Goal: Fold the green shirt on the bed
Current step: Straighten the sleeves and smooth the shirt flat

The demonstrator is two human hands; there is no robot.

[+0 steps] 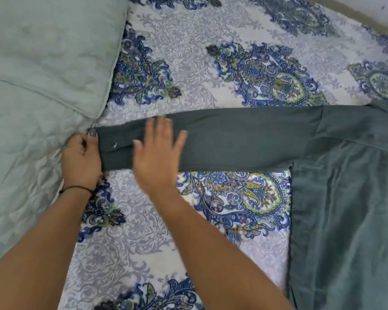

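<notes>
The dark green shirt (345, 198) lies flat on the patterned bed sheet (188, 74), its body at the right. One long sleeve (244, 142) stretches straight out to the left. My left hand (82, 161) pinches the cuff end of that sleeve, close to a small metal snap. My right hand (158, 153) rests flat, fingers spread, on the sleeve just right of the cuff. It is slightly blurred.
A pale green quilted pillow (49, 48) and a matching quilt (20, 175) fill the left side, touching the cuff end. The blue paisley sheet spreads above and below the sleeve. A strip of wall or floor shows at the top right corner.
</notes>
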